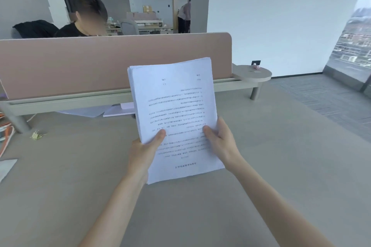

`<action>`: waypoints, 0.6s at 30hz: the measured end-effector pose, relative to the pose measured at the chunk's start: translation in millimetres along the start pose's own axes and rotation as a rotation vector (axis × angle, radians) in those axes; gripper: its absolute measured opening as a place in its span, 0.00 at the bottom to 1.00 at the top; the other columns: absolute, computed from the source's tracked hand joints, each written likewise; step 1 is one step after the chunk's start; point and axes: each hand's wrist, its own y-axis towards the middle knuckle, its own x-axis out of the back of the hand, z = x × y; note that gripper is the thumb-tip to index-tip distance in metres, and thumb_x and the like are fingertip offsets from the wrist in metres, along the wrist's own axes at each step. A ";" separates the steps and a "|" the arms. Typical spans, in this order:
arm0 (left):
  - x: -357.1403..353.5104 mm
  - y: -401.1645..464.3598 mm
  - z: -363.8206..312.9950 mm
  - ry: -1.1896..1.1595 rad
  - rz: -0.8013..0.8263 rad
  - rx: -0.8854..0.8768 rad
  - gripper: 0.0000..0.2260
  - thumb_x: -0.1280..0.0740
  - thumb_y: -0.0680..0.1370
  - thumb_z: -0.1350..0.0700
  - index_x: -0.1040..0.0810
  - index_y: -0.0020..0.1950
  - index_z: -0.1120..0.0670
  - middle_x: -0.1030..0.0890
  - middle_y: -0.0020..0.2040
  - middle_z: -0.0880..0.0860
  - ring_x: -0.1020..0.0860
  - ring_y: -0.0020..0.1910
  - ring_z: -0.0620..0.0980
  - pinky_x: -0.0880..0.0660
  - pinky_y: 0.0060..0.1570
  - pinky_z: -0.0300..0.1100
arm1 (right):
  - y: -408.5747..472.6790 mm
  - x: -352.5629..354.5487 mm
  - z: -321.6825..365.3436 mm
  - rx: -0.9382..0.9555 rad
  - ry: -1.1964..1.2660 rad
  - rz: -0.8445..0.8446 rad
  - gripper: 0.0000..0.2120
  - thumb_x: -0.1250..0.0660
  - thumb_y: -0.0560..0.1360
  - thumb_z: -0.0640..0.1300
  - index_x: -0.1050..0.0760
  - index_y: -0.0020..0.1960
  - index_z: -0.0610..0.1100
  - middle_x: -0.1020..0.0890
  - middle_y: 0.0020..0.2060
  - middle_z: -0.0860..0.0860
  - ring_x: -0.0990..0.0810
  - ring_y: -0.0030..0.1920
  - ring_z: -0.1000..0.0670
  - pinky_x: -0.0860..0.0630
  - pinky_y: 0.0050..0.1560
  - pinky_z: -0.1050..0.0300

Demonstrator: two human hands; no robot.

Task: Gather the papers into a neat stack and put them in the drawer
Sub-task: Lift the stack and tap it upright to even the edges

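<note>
Papers (176,114) are standing in a thick stack at the centre of the frame, held above the grey desk (80,176), with the long axis running from lower centre up toward the pink divider panel (80,62) and leaning slightly to the upper left. Printed text is reading upside down to the camera, so the title line is sitting near the bottom edge and the page's foot is pointing away. 2 hands are gripping the lower half: the left hand (144,150) is clamping the left edge with its thumb lying over the top sheet, and the right hand (219,140) is pinching the right edge in the same way. Loose sheets (112,111) are lying under the divider's rail, left of the stack.
</note>
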 end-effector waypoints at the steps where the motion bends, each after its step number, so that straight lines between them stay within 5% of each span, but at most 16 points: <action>1: -3.5 -1.9 -0.8 0.005 0.033 0.028 0.07 0.23 0.72 0.48 0.14 0.46 0.48 0.11 0.41 0.45 0.13 0.42 0.47 0.19 0.44 0.46 | -2.4 8.2 0.2 -0.001 -0.016 -0.003 0.11 0.37 0.80 0.46 0.28 0.59 0.42 0.17 0.55 0.47 0.18 0.57 0.45 0.21 0.60 0.43; 7: -29.0 -25.8 -7.9 -0.016 0.069 0.069 0.10 0.23 0.72 0.51 0.14 0.50 0.52 0.11 0.47 0.51 0.13 0.47 0.54 0.19 0.53 0.57 | -19.4 53.5 -2.1 -0.032 0.018 -0.026 0.08 0.33 0.77 0.49 0.24 0.54 0.46 0.14 0.53 0.48 0.14 0.54 0.44 0.20 0.58 0.37; 12: -57.4 -59.8 -8.3 -0.063 0.097 0.095 0.07 0.27 0.76 0.52 0.16 0.50 0.54 0.12 0.45 0.52 0.14 0.45 0.54 0.19 0.47 0.51 | -43.5 90.9 -4.5 -0.070 0.053 -0.085 0.05 0.31 0.78 0.46 0.25 0.51 0.47 0.14 0.52 0.46 0.13 0.51 0.44 0.18 0.56 0.39; 18: -90.7 -112.3 9.5 -0.028 0.179 0.144 0.06 0.30 0.77 0.52 0.17 0.50 0.52 0.13 0.47 0.52 0.15 0.47 0.54 0.20 0.52 0.53 | -95.5 138.6 -25.0 -0.144 0.086 -0.145 0.05 0.32 0.78 0.44 0.26 0.51 0.45 0.15 0.54 0.42 0.14 0.53 0.40 0.19 0.57 0.38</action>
